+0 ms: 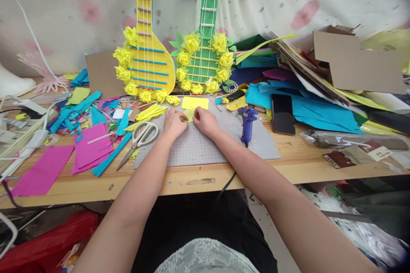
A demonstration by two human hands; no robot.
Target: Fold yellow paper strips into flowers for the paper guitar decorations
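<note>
Lace top point(205, 258) nearest, your left hand point(174, 123) and right hand point(206, 122) are pinching one yellow slip point(189, 114) between them, a crosswise yellow sheet point(195, 102) lying just beyond.

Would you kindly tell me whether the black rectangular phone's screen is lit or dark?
Dark: the black rectangular phone shows a plain black front, with no icons or glow.
</note>
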